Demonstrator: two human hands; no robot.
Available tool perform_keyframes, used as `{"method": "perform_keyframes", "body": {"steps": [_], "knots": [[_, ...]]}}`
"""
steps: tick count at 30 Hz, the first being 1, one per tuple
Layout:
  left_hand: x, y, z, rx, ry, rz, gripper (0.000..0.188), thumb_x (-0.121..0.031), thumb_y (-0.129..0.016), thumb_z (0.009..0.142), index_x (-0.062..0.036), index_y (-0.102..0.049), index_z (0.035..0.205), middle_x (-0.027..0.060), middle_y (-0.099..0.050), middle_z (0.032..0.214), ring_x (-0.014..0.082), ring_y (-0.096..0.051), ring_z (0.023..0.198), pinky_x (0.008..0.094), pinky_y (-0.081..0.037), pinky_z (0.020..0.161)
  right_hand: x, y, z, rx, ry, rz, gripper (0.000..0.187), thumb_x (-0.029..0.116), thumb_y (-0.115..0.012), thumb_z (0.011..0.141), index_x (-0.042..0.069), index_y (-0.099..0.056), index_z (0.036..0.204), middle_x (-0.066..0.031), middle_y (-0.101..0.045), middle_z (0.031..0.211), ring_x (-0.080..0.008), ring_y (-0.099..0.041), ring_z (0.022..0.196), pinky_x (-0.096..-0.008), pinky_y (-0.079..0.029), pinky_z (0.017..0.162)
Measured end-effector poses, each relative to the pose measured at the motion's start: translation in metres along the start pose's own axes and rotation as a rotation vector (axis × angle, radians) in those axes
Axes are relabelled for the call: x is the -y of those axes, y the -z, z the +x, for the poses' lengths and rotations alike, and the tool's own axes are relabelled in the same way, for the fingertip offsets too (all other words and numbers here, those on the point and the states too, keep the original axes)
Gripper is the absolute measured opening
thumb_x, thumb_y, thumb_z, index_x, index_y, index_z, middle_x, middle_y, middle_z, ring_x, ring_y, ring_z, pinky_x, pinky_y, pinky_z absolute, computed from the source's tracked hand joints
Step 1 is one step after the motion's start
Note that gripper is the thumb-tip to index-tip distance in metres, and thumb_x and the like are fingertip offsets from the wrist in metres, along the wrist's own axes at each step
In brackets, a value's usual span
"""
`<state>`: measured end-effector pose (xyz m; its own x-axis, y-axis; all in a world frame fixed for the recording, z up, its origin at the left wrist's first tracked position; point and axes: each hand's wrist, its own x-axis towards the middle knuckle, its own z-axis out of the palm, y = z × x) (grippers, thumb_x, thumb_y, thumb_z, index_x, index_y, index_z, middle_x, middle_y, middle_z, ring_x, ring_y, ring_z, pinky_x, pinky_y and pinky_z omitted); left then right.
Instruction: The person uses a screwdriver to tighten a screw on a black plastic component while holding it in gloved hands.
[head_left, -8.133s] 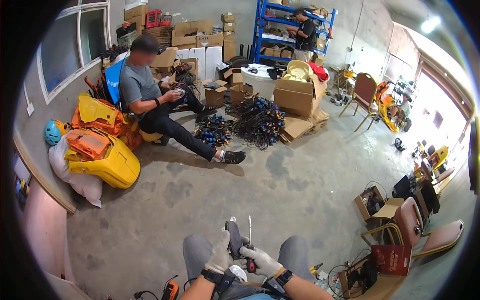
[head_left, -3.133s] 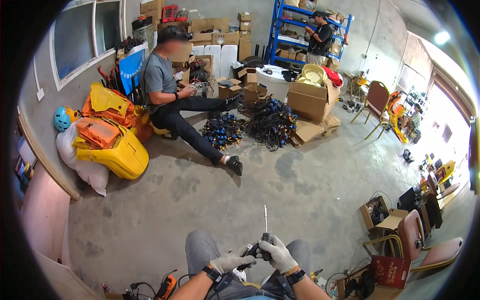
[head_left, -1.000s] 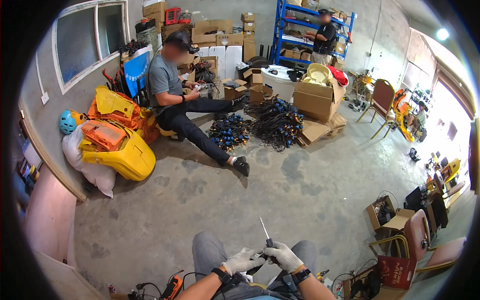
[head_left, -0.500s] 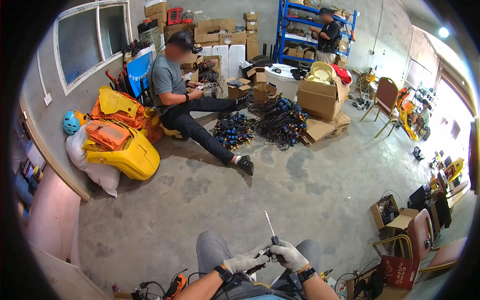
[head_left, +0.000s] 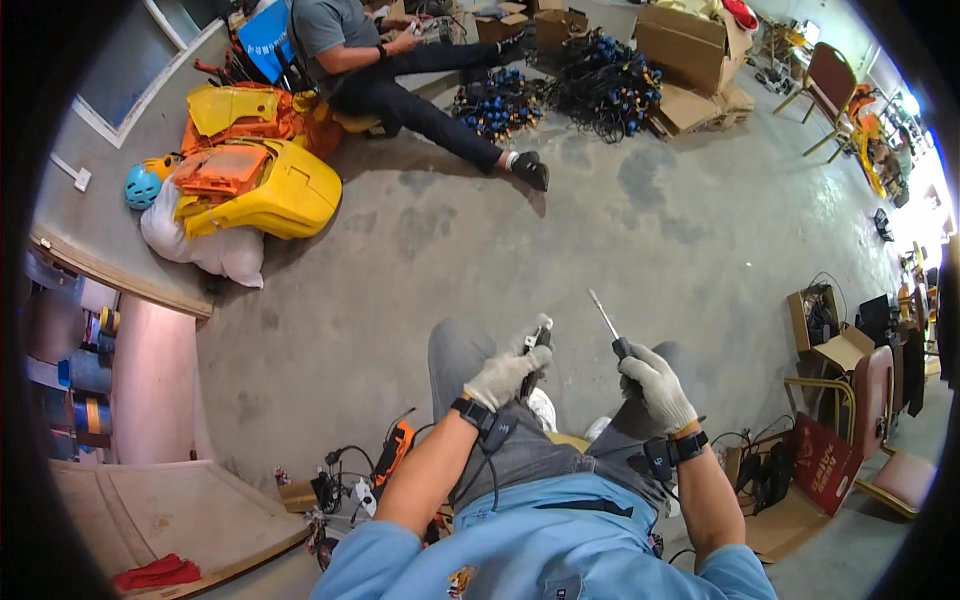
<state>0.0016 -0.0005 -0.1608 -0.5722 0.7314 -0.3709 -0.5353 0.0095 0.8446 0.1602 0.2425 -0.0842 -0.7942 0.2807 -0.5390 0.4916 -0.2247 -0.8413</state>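
Observation:
My left hand (head_left: 505, 377), in a pale work glove, is closed around a dark elongated part (head_left: 541, 347) with a light metallic piece at its upper end; its exact kind is unclear. It stands above my left thigh. My gloved right hand (head_left: 662, 388) grips a screwdriver (head_left: 621, 347) by its black handle above my right thigh. The silver shaft points up and to the left, away from me, its tip touching nothing. A gap separates the two hands, and the screwdriver is apart from the dark part.
An orange-and-black tool (head_left: 393, 452) lies among cables at my left. On my right are an open cardboard box (head_left: 785, 535) and a chair (head_left: 872, 400). A seated person's leg (head_left: 440, 130) stretches across the floor ahead, near cable bundles (head_left: 603, 85) and yellow plastic shells (head_left: 300, 195).
My hands have moved apart; before, they were together with the screwdriver hand against the dark part. My view has tipped downward, showing more of my lap and shirt.

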Motion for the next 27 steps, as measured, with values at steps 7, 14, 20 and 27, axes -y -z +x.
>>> {"method": "perform_keyframes", "body": {"steps": [7, 14, 20, 27], "knots": [[0.001, 0.009, -0.004, -0.121, 0.124, 0.198, 0.062, -0.014, -0.068, 0.102, -0.0107, -0.047, 0.16, 0.0022, -0.065, 0.111, 0.0108, -0.062, 0.091, 0.0278, -0.054, 0.084, 0.011, -0.01, -0.03, 0.011, 0.117, -0.277, 0.053, 0.019, -0.071, 0.092, -0.001, -0.064, 0.14, -0.0054, -0.072, 0.109, -0.0103, -0.065, 0.091, -0.028, -0.055, 0.085], [0.006, 0.014, -0.005, -0.065, 0.082, 0.066, 0.058, -0.014, -0.065, 0.104, -0.0118, -0.048, 0.159, 0.0007, -0.064, 0.113, 0.0099, -0.061, 0.091, 0.0267, -0.054, 0.084, 0.007, -0.014, -0.031, 0.06, 0.026, -0.218, 0.05, 0.017, -0.07, 0.09, -0.001, -0.068, 0.137, -0.0042, -0.072, 0.105, -0.0092, -0.064, 0.088, -0.0265, -0.055, 0.082], [0.002, 0.014, -0.006, -0.04, 0.079, 0.073, 0.059, -0.014, -0.065, 0.105, -0.0111, -0.046, 0.161, 0.0, -0.064, 0.118, 0.009, -0.06, 0.093, 0.0251, -0.053, 0.086, 0.008, -0.011, -0.028, 0.085, 0.014, -0.12, 0.049, 0.015, -0.067, 0.092, -0.003, -0.067, 0.138, -0.0032, -0.072, 0.104, -0.0071, -0.062, 0.081, -0.0233, -0.052, 0.073], [-0.002, 0.005, -0.006, -0.041, 0.037, 0.065, 0.064, -0.024, -0.068, 0.102, -0.0082, -0.048, 0.16, -0.0022, -0.058, 0.098, 0.0097, -0.057, 0.085, 0.0277, -0.053, 0.082, 0.005, -0.007, -0.027, 0.111, -0.04, 0.011, 0.044, 0.012, -0.063, 0.098, -0.004, -0.065, 0.139, -0.0053, -0.072, 0.104, -0.006, -0.059, 0.074, -0.0218, -0.049, 0.063]]}}
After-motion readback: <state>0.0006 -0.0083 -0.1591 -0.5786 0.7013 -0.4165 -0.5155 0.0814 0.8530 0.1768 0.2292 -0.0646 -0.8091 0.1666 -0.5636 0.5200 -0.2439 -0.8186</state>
